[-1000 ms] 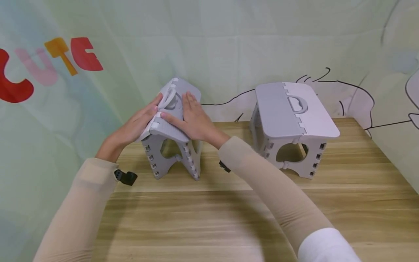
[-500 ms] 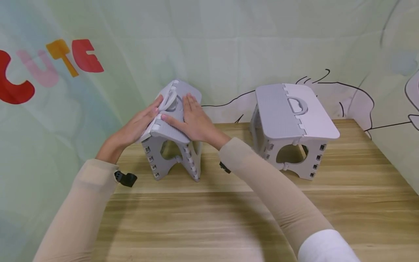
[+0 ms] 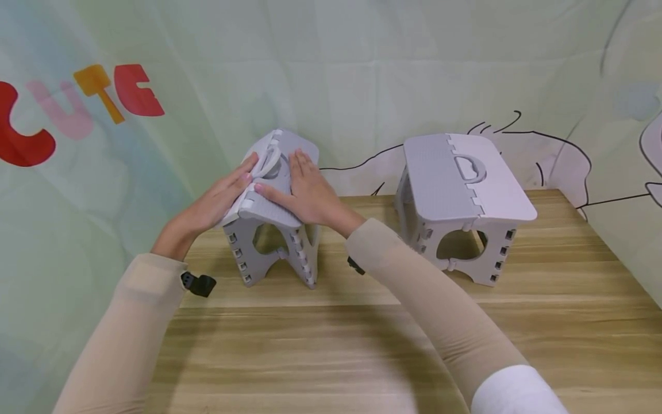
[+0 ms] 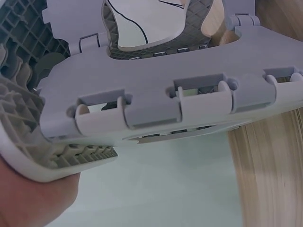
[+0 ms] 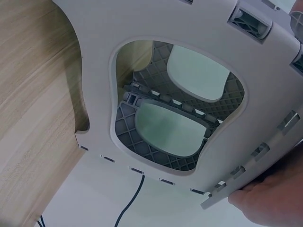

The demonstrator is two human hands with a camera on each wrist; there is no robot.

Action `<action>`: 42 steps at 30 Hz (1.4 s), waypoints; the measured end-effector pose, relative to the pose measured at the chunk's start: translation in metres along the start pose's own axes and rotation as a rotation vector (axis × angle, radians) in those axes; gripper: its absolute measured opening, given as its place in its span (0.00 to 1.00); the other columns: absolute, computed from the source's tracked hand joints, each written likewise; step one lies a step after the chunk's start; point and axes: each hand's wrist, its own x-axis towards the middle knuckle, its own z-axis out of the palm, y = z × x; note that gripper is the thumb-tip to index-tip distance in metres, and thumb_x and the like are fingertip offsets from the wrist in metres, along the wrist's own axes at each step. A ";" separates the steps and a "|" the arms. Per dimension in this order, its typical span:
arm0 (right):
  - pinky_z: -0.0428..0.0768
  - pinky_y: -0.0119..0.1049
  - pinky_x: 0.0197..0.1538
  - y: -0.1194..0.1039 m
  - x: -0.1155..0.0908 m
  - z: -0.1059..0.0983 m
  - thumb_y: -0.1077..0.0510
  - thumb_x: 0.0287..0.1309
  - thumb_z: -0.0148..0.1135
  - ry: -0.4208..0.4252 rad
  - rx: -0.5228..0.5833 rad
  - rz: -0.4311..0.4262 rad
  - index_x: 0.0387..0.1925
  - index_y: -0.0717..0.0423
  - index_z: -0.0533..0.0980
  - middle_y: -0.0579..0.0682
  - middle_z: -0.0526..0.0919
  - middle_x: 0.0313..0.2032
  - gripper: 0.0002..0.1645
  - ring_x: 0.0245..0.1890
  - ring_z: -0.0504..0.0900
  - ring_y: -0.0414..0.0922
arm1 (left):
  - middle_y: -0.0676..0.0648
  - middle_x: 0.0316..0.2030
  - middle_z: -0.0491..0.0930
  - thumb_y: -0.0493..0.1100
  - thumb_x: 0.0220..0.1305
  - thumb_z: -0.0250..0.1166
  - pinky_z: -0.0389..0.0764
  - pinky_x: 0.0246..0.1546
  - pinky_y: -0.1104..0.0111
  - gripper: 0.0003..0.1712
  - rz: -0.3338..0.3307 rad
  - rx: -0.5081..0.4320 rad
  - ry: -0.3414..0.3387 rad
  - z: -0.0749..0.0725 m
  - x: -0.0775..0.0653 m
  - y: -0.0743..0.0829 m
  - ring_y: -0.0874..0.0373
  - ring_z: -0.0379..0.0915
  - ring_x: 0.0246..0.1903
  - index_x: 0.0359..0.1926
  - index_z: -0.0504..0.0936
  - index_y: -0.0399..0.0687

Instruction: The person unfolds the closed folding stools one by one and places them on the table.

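Note:
A grey and white folding step stool [image 3: 276, 230] stands partly folded on the wooden table, its seat bent up into a ridge. My left hand [image 3: 209, 204] lies against the white left seat panel, fingers extended toward the carry handle [image 3: 269, 161]. Flat on the grey right panel rests my right hand [image 3: 312, 192], thumb reaching to the ridge. In the left wrist view, the stool's hinged side [image 4: 151, 92] and part of the left hand [image 4: 35, 198] show. The right wrist view has a leg panel with a large cutout [image 5: 99, 85], and part of the right hand [image 5: 270, 198].
A second folding stool [image 3: 439, 178], fully unfolded with a level seat, stands to the right on the wooden table [image 3: 289, 356]. A printed cloth backdrop [image 3: 341, 86] with coloured letters hangs close behind and along the left side.
Both hands keep their places on the bent seat, and the stool looks the same. The whole head view has shifted slightly, so everything sits a little lower.

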 end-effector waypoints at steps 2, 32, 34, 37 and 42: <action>0.38 0.37 0.76 0.000 0.000 0.000 0.22 0.66 0.39 -0.003 -0.006 0.004 0.77 0.66 0.38 0.60 0.36 0.78 0.62 0.77 0.33 0.49 | 0.49 0.79 0.32 0.48 0.82 0.35 0.34 0.74 0.49 0.32 -0.003 0.006 -0.003 0.000 0.000 0.000 0.54 0.24 0.76 0.80 0.38 0.49; 0.37 0.35 0.76 0.002 0.004 -0.003 0.20 0.62 0.41 -0.028 -0.150 0.003 0.77 0.67 0.42 0.61 0.41 0.77 0.65 0.77 0.38 0.49 | 0.45 0.79 0.39 0.51 0.82 0.40 0.37 0.75 0.49 0.34 -0.039 0.284 0.032 0.002 -0.001 0.005 0.49 0.29 0.77 0.79 0.44 0.43; 0.37 0.35 0.76 0.002 0.004 -0.004 0.19 0.62 0.41 -0.035 -0.169 0.005 0.77 0.67 0.43 0.61 0.42 0.77 0.65 0.77 0.38 0.49 | 0.44 0.79 0.39 0.50 0.81 0.40 0.37 0.75 0.49 0.34 -0.032 0.307 0.026 0.003 0.000 0.005 0.48 0.29 0.77 0.79 0.45 0.42; 0.37 0.35 0.76 0.002 0.005 -0.005 0.19 0.61 0.40 -0.051 -0.204 0.007 0.77 0.67 0.43 0.61 0.42 0.77 0.66 0.77 0.39 0.49 | 0.43 0.78 0.40 0.50 0.81 0.41 0.38 0.75 0.49 0.34 -0.027 0.351 0.022 0.003 0.001 0.005 0.47 0.31 0.77 0.78 0.46 0.40; 0.38 0.36 0.76 0.002 0.006 -0.007 0.18 0.60 0.40 -0.075 -0.251 0.013 0.77 0.66 0.43 0.60 0.43 0.78 0.67 0.77 0.40 0.49 | 0.43 0.78 0.42 0.51 0.81 0.41 0.40 0.74 0.48 0.34 -0.033 0.428 0.011 0.004 0.003 0.008 0.46 0.32 0.77 0.78 0.48 0.40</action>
